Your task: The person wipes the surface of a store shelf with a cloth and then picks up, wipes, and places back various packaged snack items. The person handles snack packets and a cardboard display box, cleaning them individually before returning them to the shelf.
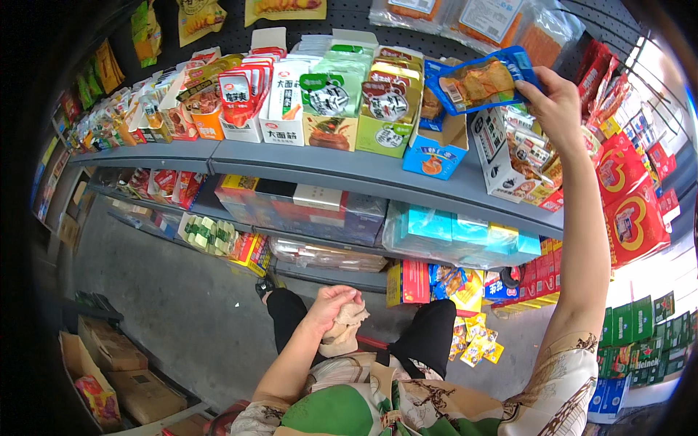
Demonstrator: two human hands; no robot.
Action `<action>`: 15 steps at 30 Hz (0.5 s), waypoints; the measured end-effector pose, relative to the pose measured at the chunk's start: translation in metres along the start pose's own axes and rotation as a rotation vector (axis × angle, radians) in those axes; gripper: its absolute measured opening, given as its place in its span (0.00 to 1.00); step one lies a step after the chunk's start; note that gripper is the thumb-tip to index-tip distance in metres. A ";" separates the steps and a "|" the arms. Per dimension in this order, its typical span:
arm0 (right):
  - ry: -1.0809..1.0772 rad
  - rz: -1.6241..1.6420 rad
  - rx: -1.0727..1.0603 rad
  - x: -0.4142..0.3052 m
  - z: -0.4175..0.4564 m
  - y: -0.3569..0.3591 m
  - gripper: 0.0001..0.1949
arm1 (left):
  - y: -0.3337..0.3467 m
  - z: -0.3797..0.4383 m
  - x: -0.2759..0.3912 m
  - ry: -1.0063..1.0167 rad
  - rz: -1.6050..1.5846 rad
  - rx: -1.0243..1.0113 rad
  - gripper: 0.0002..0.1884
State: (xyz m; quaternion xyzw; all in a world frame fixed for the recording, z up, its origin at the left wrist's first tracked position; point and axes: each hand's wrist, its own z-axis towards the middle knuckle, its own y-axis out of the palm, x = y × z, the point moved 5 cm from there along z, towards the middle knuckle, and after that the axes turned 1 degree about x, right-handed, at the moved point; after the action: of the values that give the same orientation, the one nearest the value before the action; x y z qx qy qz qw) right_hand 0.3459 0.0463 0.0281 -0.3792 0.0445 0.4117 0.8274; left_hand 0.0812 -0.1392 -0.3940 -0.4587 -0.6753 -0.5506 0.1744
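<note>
My right hand (556, 106) pinches the right end of a blue-edged snack packet (477, 82) with a clear window onto orange-brown food. The packet is held above an opened blue cardboard display box (435, 155), where another blue packet (431, 109) stands. Just right of that box is a tilted white display box (499, 158) full of small wrapped snacks. Low in front of my body, my left hand (330, 308) grips a crumpled beige cloth (344, 332). Left of the blue box stands a green display box (384, 133) of snack sachets.
A grey metal shelf (311, 166) carries a long row of snack boxes. Bagged snacks (488, 22) hang above on pegboard. Wrapped turquoise cartons (452, 229) fill a lower shelf. Yellow sachets (477, 340) lie on the floor by my knee. Cardboard boxes (144, 395) stand behind left, green beer cartons (632, 327) right.
</note>
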 end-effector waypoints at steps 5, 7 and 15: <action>-0.062 -0.375 -0.181 0.017 0.030 0.057 0.08 | -0.012 -0.003 -0.001 -0.040 -0.038 0.030 0.06; -0.063 -0.439 -0.260 0.023 0.034 0.079 0.08 | -0.019 -0.005 0.001 -0.032 -0.044 0.035 0.06; -0.071 -0.525 -0.440 0.051 0.049 0.131 0.10 | -0.037 -0.003 0.002 -0.037 -0.050 0.090 0.06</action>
State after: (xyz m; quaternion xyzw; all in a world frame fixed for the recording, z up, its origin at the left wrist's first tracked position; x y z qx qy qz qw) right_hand 0.2743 0.1610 -0.0338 -0.5327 -0.1733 0.1975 0.8045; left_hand 0.0492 -0.1400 -0.4129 -0.4436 -0.7138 -0.5151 0.1683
